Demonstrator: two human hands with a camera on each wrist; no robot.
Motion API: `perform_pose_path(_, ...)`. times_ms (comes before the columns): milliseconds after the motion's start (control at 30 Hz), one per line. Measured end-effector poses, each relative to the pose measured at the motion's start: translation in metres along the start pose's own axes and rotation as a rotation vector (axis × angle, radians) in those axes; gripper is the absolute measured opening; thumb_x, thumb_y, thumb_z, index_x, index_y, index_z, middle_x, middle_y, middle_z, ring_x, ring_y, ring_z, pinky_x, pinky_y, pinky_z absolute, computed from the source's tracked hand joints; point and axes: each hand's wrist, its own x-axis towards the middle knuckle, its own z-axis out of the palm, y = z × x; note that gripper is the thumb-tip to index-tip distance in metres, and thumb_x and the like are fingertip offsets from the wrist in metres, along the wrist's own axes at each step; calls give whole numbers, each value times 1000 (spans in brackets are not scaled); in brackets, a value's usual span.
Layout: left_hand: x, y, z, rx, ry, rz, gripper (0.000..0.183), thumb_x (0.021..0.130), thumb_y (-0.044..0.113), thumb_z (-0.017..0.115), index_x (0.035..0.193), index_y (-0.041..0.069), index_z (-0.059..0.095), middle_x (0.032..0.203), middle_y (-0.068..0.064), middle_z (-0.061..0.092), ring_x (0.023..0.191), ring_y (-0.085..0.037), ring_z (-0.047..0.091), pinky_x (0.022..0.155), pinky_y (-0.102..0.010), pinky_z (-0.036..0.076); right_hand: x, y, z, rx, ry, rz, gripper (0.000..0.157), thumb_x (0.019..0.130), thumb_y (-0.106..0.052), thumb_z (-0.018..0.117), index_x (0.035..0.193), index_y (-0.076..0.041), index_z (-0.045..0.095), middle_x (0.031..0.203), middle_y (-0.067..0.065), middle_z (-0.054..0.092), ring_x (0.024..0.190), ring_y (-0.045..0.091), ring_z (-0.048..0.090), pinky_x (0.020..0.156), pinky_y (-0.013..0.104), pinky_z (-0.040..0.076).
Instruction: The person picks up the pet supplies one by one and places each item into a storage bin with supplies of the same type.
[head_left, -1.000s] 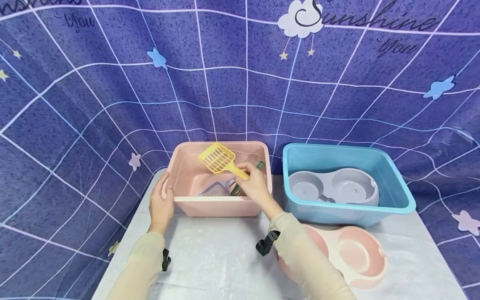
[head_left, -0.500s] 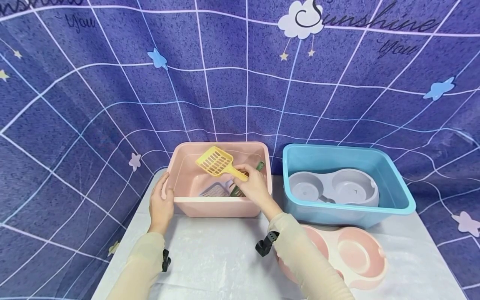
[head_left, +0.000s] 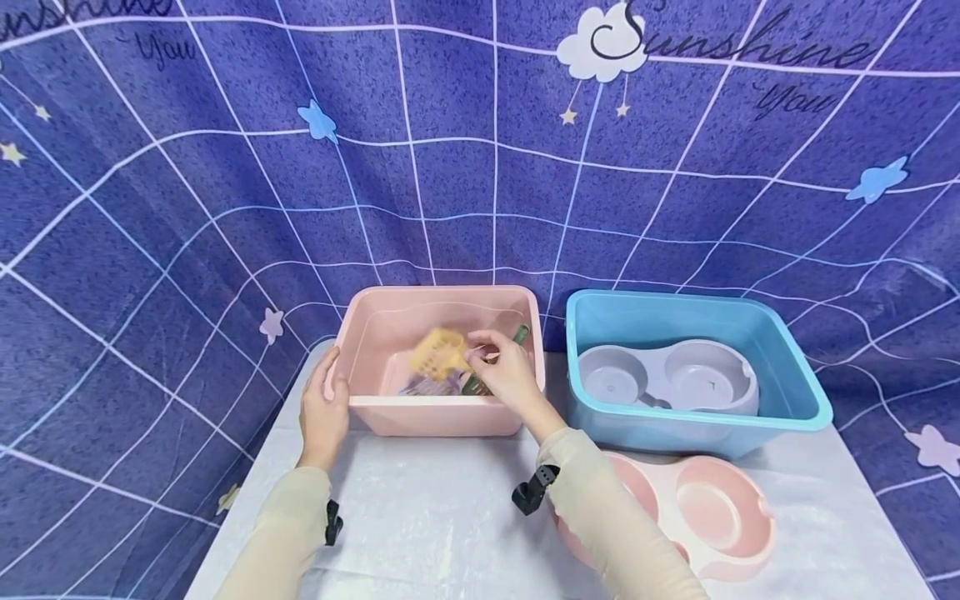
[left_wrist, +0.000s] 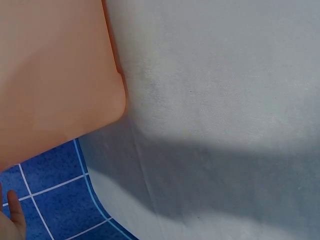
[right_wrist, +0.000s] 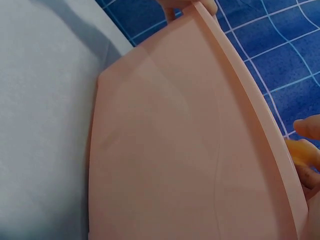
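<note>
Yellow scoop (head_left: 437, 355): likely light, stiff; take its handle.
Right hand (head_left: 510, 371): fingers parted, seemingly empty.
Left hand (head_left: 323, 410): fingers grip pink tub (head_left: 446, 418).

Gray double bowl (head_left: 660, 372) in a blue tub (head_left: 697, 315) at right, with a pink double bowl (head_left: 708, 510) in front on a pale tabletop (head_left: 420, 517), against star-patterned blue drapery (head_left: 457, 179)

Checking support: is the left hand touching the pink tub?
Touching: in the right wrist view, the left hand meets the pink tub at a rim corner.
</note>
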Motion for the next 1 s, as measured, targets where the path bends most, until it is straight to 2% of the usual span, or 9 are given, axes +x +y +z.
perform_pose_path(200, -1, 0, 0, -9, 6, 3, 46, 99, 15, 48, 144, 22, 53, 152, -4, 45, 142, -30, 36, 115, -51, 28, -1, -1, 0, 24, 7, -16, 26, 89, -10, 71, 115, -6, 69, 105, 9, 72, 94, 19, 67, 86, 42, 56)
perform_pose_path(567, -1, 0, 0, -13, -1, -11, 47, 100, 16, 47, 145, 23, 52, 153, -2, 44, 142, -29, 36, 116, -51, 27, -2, 1, 0, 6, -5, 1, 28, 92, -16, 71, 119, -9, 69, 108, 8, 72, 94, 16, 66, 84, 32, 56)
perform_pose_path(800, -1, -1, 1, -18, 0, -18, 46, 100, 16, 48, 145, 25, 52, 153, -1, 44, 142, -27, 35, 117, -49, 26, -3, 1, 0, 89, 37, -36, 26, 91, -9, 70, 116, -7, 69, 108, 10, 71, 95, 18, 65, 86, 38, 55)
perform_pose_path(1000, -1, -1, 1, -13, -5, -25, 46, 100, 18, 48, 146, 27, 51, 153, 0, 43, 143, -27, 34, 116, -50, 26, -3, 3, -1, 153, 92, -88, 22, 92, -6, 68, 114, -5, 68, 105, 9, 71, 94, 21, 64, 85, 37, 53)
